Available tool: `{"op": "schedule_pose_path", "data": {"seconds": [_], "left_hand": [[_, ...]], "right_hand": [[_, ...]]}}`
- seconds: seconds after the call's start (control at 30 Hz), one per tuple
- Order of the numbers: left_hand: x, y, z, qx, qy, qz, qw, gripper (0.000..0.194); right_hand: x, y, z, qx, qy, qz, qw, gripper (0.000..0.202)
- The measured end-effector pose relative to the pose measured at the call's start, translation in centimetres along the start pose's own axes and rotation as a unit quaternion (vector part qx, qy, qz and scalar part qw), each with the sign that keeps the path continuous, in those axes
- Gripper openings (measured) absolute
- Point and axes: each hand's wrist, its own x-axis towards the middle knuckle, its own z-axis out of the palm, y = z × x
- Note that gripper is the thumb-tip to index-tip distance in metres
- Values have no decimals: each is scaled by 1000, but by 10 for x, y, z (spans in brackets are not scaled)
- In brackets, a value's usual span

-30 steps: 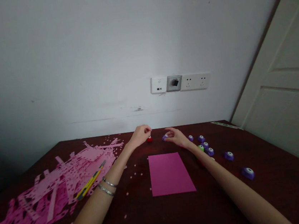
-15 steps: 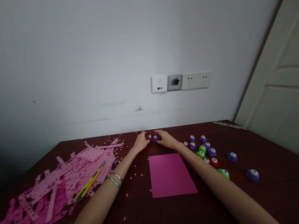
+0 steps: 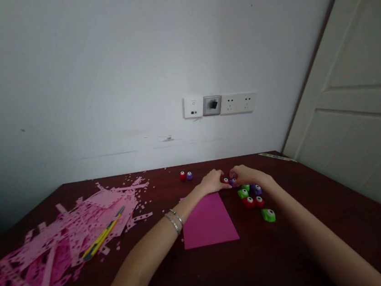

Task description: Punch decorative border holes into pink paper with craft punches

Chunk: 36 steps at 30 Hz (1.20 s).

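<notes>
Both my hands meet over the small eye-topped pieces just beyond the pink sheet. My left hand [image 3: 213, 180], with bracelets on its wrist, has thumb and fingers curled around a red eye-topped piece [image 3: 225, 181]. Right beside it, my right hand [image 3: 247, 174] has its fingers around a purple eye-topped piece [image 3: 232, 182]. Below the right hand sit green pieces [image 3: 243, 194], red pieces [image 3: 259, 201] and another purple one [image 3: 257, 189]. The pink sheet [image 3: 208, 223] lies flat, its far left part under my left forearm.
A red piece [image 3: 182, 176] and a purple piece [image 3: 189, 175] stand side by side near the wall. Pink paper scraps [image 3: 54, 245] with cut-out holes spread over the left, with a yellow utility knife [image 3: 101, 239] on them. A patterned strip [image 3: 277, 156] lies at the back right.
My hands have left the red and purple pair near the wall and moved right to the cluster. They now hold another red and purple piece. The view has turned slightly right.
</notes>
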Motion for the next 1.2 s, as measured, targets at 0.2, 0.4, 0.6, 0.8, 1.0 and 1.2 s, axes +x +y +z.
{"op": "schedule_pose_path", "data": {"seconds": [0.2, 0.4, 0.6, 0.8, 1.0, 1.2], "left_hand": [[6, -7, -2, -89, -21, -4, 996, 21], [-34, -35, -40, -555, -75, -57, 826, 24], [-72, -40, -67, -671, -82, -86, 732, 15], [-78, -49, -82, -625, -70, -69, 774, 25], [-83, -86, -113, -348, -68, -111, 928, 31], [-79, -125, -109, -29, -1, -148, 989, 24]], "right_hand": [[9, 8, 15, 5, 26, 1, 1000, 26], [0, -2, -4, 252, -21, -84, 964, 33], [-19, -33, -20, 527, -64, -139, 836, 46], [-19, -35, -18, 571, -67, -140, 806, 45], [4, -36, 5, 413, -1, -69, 908, 36], [48, -53, 43, 133, 114, -79, 981, 22]]}}
